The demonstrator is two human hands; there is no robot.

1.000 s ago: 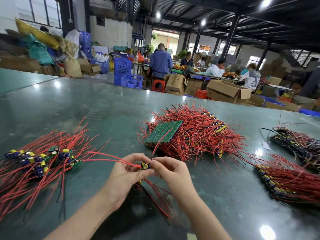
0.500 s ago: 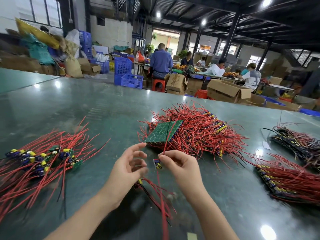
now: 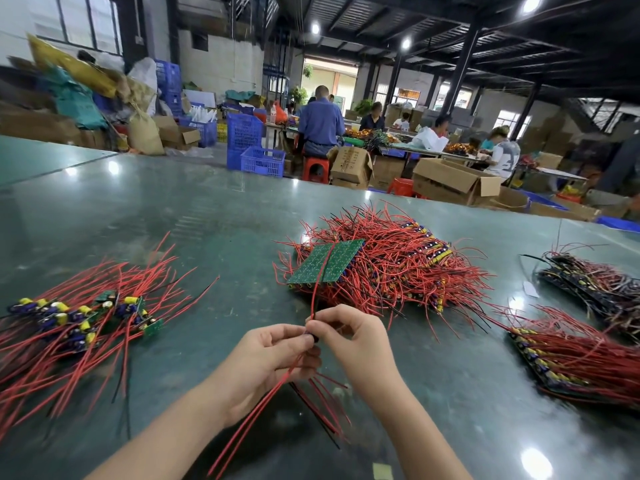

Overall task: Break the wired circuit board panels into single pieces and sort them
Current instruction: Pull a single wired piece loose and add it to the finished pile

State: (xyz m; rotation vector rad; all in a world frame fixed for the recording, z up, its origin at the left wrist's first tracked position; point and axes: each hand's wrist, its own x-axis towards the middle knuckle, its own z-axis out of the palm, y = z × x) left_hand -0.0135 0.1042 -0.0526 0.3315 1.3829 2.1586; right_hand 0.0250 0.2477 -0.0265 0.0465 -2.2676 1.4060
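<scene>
Far left on the green table (image 3: 207,209) we've got the pile of single boards (image 3: 79,320), yellow and blue parts, red leads fanned out. In the middle near us, our left hand (image 3: 266,362) curls round a small wired piece (image 3: 310,336) and its red wires (image 3: 277,386), and our right hand (image 3: 353,336) pinches the same piece from the other side, fingertips touching. Just behind sits the big unbroken heap with a green panel (image 3: 329,261) face down on top. Off right, two more wired bundles (image 3: 581,358).
</scene>
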